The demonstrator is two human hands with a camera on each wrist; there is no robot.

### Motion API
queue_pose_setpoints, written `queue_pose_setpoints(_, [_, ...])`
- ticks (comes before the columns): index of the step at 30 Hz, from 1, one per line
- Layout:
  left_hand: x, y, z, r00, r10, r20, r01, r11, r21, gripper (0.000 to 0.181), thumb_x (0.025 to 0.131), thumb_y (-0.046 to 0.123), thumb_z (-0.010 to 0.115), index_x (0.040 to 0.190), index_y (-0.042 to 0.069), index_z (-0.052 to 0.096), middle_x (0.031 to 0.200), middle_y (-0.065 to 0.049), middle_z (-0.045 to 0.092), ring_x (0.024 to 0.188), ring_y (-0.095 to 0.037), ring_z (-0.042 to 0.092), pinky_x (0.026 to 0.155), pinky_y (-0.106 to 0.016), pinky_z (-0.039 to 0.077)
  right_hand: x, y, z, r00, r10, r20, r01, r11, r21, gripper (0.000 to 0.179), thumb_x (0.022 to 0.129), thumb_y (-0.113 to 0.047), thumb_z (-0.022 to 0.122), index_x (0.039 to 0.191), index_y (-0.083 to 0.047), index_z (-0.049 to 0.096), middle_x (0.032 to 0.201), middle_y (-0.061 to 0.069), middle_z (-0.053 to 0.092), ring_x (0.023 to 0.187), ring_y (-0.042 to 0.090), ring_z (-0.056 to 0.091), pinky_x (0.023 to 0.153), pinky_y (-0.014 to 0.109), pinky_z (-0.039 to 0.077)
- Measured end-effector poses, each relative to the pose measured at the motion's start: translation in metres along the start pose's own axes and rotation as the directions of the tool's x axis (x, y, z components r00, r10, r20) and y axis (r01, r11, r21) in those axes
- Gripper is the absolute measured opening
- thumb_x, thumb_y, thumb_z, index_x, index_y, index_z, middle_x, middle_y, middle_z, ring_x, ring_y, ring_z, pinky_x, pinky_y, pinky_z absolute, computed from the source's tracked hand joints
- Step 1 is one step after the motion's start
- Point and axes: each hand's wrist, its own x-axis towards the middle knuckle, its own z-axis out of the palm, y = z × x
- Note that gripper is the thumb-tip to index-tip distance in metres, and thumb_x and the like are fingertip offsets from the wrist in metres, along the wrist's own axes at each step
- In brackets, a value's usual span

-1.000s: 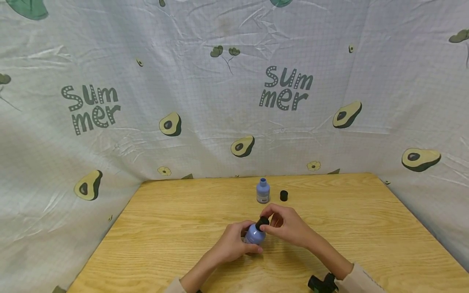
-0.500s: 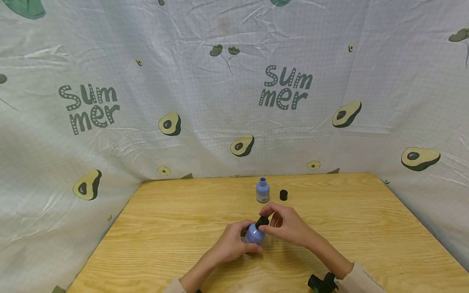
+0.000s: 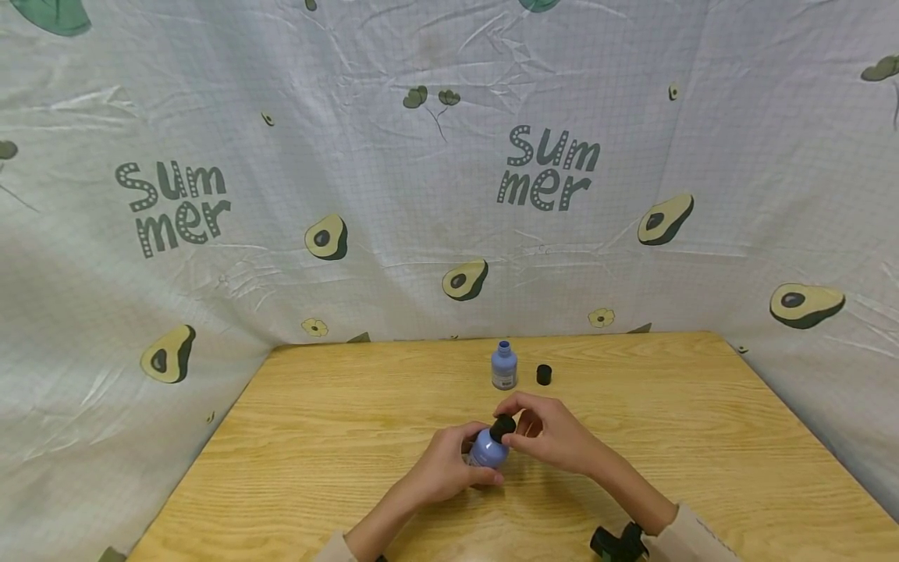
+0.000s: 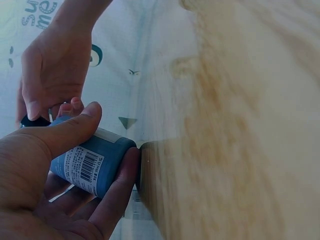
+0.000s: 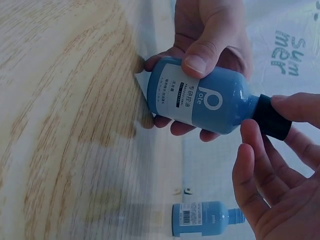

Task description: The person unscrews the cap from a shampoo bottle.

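A blue bottle (image 3: pixel 488 450) with a white printed label is gripped round its body by my left hand (image 3: pixel 447 467), tilted with its neck toward the right. My right hand (image 3: pixel 551 432) pinches the black cap (image 3: pixel 502 428) at the bottle's neck between thumb and fingers. In the right wrist view the cap (image 5: pixel 271 118) sits on the neck, and the label of the bottle (image 5: pixel 200 95) faces the camera. The left wrist view shows a barcode label on the bottle (image 4: pixel 90 165), its base close to the tabletop.
Farther back on the wooden table (image 3: pixel 337 406) stands a second blue bottle (image 3: pixel 504 367), upright and uncapped. Another black cap (image 3: pixel 544 375) rests beside it on the right. A printed cloth (image 3: pixel 393 172) hangs behind the table. A black device (image 3: pixel 620 542) is at the right wrist.
The right hand's fingers have shifted slightly around the cap. The left hand and the bottle keep their place.
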Motion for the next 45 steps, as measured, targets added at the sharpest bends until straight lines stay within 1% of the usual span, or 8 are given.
queue_pose_setpoints(6, [-0.0006,0.0,-0.0003,1.0,0.0,0.004,0.0,1.0,-0.006,0.055,0.083,0.021,0.089,0.132,0.013,0.067,0.121,-0.004,0.072,0.109,-0.019,0.072,0.087,-0.031,0.058,0.0003,0.0009,0.001,1.0,0.012,-0.017,-0.012,1.0,-0.008,0.035,0.095,-0.024,0.077,0.124,-0.008,0.066,0.116,0.013,0.07,0.076,0.006,0.063,0.069,0.026,0.057])
queue_pose_setpoints(10, [-0.0009,0.0005,-0.0003,1.0,-0.003,0.004,0.003,1.0,-0.007,0.054,0.083,0.021,0.089,0.132,0.013,0.067,0.121,-0.004,0.072,0.109,-0.02,0.072,0.088,-0.031,0.058,0.0004,-0.0006,0.0021,0.998,0.039,-0.052,-0.04,0.999,-0.016,0.031,0.094,-0.028,0.078,0.117,-0.01,0.067,0.107,0.008,0.07,0.074,0.005,0.063,0.066,0.026,0.056])
queue_pose_setpoints(14, [-0.001,0.0009,0.0,1.0,-0.003,0.003,0.003,1.0,-0.006,0.054,0.083,0.021,0.089,0.132,0.014,0.067,0.122,-0.004,0.072,0.11,-0.02,0.072,0.089,-0.031,0.058,0.0001,-0.0008,0.0021,0.998,0.03,-0.061,-0.031,1.0,-0.006,0.024,0.095,-0.025,0.078,0.111,-0.01,0.068,0.1,0.005,0.07,0.073,0.005,0.062,0.065,0.026,0.055])
queue_pose_setpoints(23, [-0.0012,0.0018,-0.0002,1.0,-0.004,0.0,0.004,1.0,-0.002,0.054,0.083,0.022,0.089,0.132,0.015,0.068,0.121,-0.003,0.072,0.11,-0.02,0.071,0.088,-0.032,0.058,-0.0009,-0.0021,0.0006,0.999,-0.015,-0.031,0.015,1.0,-0.006,0.032,0.096,-0.02,0.076,0.121,-0.003,0.067,0.112,0.012,0.071,0.075,0.005,0.06,0.07,0.025,0.056])
queue_pose_setpoints(29, [-0.0016,0.0021,-0.0002,1.0,-0.012,0.002,0.012,1.0,-0.004,0.055,0.083,0.023,0.089,0.133,0.015,0.067,0.122,-0.003,0.072,0.111,-0.021,0.071,0.089,-0.034,0.059,-0.0007,-0.0019,0.0025,0.999,0.014,-0.043,-0.015,1.0,-0.011,0.032,0.095,-0.023,0.077,0.122,-0.009,0.067,0.117,0.012,0.07,0.075,0.006,0.062,0.07,0.026,0.057])
queue_pose_setpoints(34, [-0.002,0.0026,-0.0006,1.0,-0.018,0.007,0.018,1.0,-0.009,0.054,0.084,0.023,0.089,0.133,0.015,0.067,0.122,-0.003,0.072,0.112,-0.022,0.071,0.089,-0.035,0.059,0.0,-0.0007,0.0043,0.997,0.059,-0.054,-0.059,0.998,-0.003,0.027,0.096,-0.027,0.076,0.116,-0.012,0.067,0.108,0.007,0.07,0.076,0.006,0.063,0.067,0.026,0.055])
queue_pose_setpoints(37, [-0.0021,0.0029,-0.0006,1.0,-0.018,0.007,0.018,1.0,-0.008,0.054,0.084,0.022,0.089,0.133,0.015,0.067,0.122,-0.003,0.072,0.112,-0.023,0.071,0.09,-0.035,0.059,0.0003,-0.0001,0.0046,0.996,0.061,-0.057,-0.061,0.998,-0.001,0.026,0.095,-0.026,0.077,0.115,-0.012,0.068,0.105,0.004,0.07,0.075,0.006,0.062,0.066,0.026,0.055])
queue_pose_setpoints(45, [-0.0019,0.003,0.0002,1.0,-0.019,0.004,0.019,1.0,-0.007,0.055,0.083,0.022,0.089,0.133,0.015,0.067,0.124,-0.004,0.072,0.113,-0.024,0.071,0.091,-0.036,0.059,-0.0009,-0.0013,0.0029,1.0,0.001,-0.03,-0.001,1.0,-0.002,0.032,0.096,-0.022,0.076,0.12,-0.003,0.068,0.112,0.012,0.072,0.075,0.005,0.061,0.07,0.025,0.056])
